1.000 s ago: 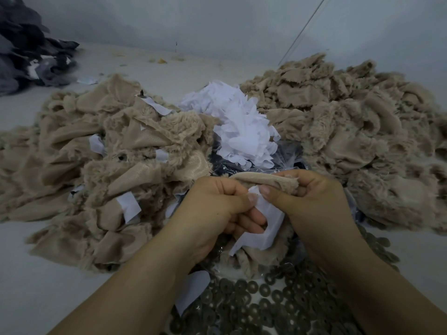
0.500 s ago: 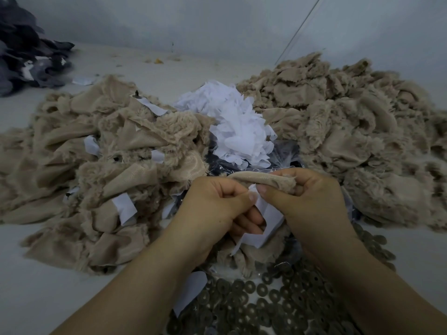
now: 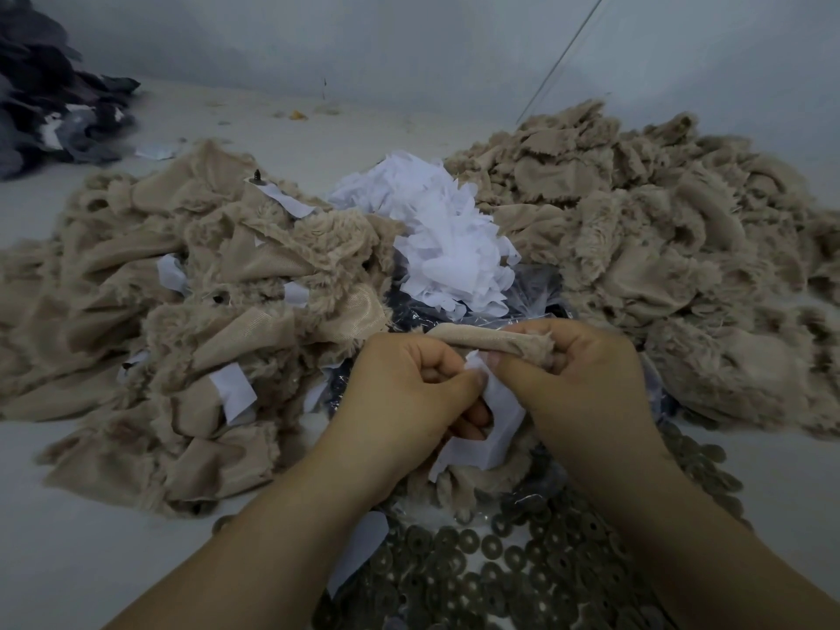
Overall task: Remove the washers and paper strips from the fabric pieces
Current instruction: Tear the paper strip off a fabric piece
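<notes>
Little has changed over the last second: unsorted fabric pile (image 3: 191, 320) on the bench (image 3: 68, 561) left. Washers (image 3: 477, 566) nearest. Both hands keep working one tan fabric piece (image 3: 495, 345); right hand (image 3: 586, 384) clamped on it, left hand (image 3: 409, 393) probably pinching its paper strip (image 3: 495, 425). Strip not yet free.

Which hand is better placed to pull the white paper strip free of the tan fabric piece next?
Probably the left hand: its thumb and fingers already pinch the white paper strip near its top. The right hand has its grip on the rolled tan furry fabric piece, so it can anchor that.
</notes>
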The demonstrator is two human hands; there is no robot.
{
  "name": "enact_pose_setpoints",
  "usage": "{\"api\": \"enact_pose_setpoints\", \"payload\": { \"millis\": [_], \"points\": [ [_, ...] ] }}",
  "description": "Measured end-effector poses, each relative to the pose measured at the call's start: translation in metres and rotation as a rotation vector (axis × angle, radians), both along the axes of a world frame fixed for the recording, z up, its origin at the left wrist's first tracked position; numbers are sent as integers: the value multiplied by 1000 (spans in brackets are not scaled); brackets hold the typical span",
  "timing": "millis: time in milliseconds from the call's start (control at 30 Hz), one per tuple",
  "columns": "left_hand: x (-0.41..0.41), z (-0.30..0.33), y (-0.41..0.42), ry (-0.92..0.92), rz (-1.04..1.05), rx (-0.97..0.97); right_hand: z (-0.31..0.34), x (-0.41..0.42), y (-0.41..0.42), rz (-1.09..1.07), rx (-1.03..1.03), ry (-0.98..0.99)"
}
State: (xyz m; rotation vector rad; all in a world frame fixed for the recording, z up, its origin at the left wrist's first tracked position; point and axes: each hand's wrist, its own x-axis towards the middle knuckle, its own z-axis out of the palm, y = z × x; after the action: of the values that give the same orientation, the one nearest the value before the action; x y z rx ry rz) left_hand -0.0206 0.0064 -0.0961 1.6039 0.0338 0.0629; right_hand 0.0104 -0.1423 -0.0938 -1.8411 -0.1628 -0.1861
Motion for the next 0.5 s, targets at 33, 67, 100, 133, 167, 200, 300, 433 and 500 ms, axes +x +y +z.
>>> {"api": "enact_pose_setpoints", "payload": {
  "millis": [33,67,100,133,167,200,300,433,500],
  "points": [
    [0,0,0,7,1,1,0,0,0,-2,0,5],
    [1,-1,1,15,2,1,1,-1,1,3,11,16],
    [1,-1,1,21,5,-1,1,-1,2,12,21,29],
    [1,-2,1,25,9,-5,2,-2,3,23,31,37],
    [1,-2,1,28,12,-8,2,-3,3,37,48,44],
    [1,-2,2,31,11,-11,3,-3,3,47,73,50],
    [1,-1,2,46,-7,-19,2,-2,2,65,156,76],
    [-1,2,1,54,-26,-48,1,-1,1,59,173,65],
    [-1,3,1,53,-33,-70,0,0,1,49,188,51]
  ]
}}
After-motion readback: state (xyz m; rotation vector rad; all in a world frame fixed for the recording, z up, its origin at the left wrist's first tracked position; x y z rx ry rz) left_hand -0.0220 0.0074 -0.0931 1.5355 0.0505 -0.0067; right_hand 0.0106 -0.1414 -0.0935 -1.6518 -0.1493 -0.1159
